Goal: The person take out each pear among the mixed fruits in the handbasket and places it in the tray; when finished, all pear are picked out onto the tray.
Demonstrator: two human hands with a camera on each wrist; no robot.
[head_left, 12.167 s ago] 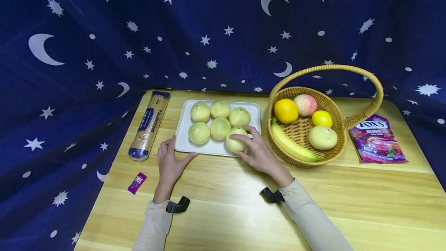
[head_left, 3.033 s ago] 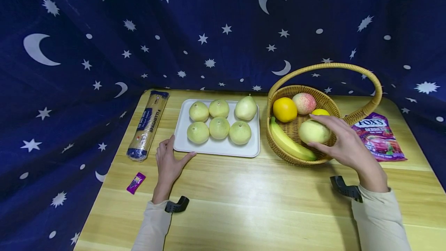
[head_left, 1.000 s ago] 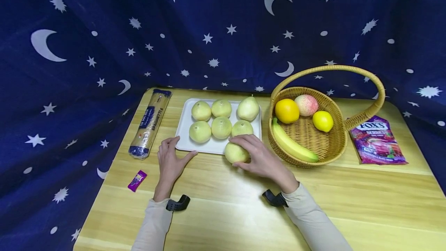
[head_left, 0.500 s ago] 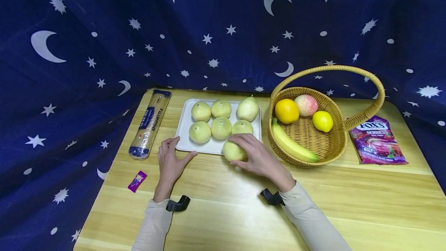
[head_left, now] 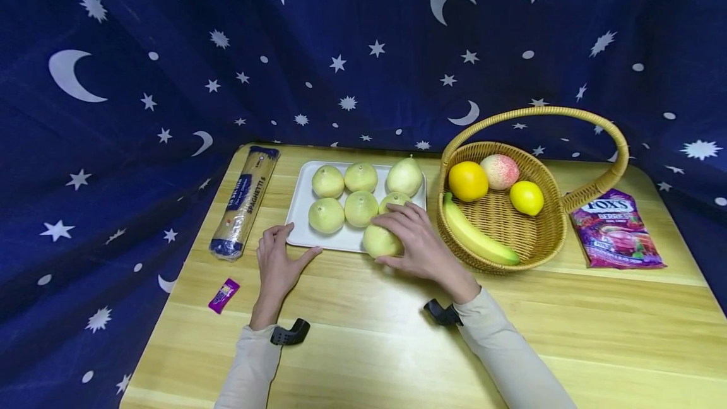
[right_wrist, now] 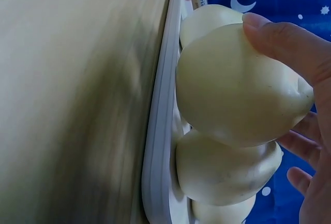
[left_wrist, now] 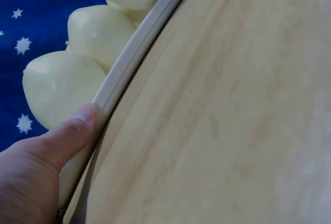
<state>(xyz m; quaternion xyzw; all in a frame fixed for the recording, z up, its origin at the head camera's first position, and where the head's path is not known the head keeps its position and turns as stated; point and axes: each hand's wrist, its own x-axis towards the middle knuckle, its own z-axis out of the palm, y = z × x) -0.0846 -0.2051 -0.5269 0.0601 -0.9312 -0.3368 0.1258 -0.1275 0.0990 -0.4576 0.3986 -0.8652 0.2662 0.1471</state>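
Note:
In the head view, a pale green pear [head_left: 382, 242] is gripped by my right hand [head_left: 419, 242] at the front right of the white tray [head_left: 298, 232]. The right wrist view has the thumb on this held pear [right_wrist: 238, 84], which overlaps the tray's front rim and hides part of the pears behind. Several pears [head_left: 326, 215] sit on the tray in two rows; the back right pear [head_left: 404, 177] shows its stem. My left hand [head_left: 279, 264] rests at the tray's front left corner, its straight thumb [left_wrist: 72, 133] touching the rim.
A wicker basket [head_left: 559, 242] with a tall handle holds an orange [head_left: 468, 181], a peach [head_left: 500, 171], a lemon [head_left: 526, 198] and a banana [head_left: 477, 232]. A candy bag [head_left: 616, 232] lies right of it. Spaghetti [head_left: 244, 204] and a wrapped sweet [head_left: 224, 296] lie at left.
Three seconds ago my right hand gripped the pear in the basket; it has carried it left to the tray. Over the last half second it edged slightly away from me. My left hand stayed put.

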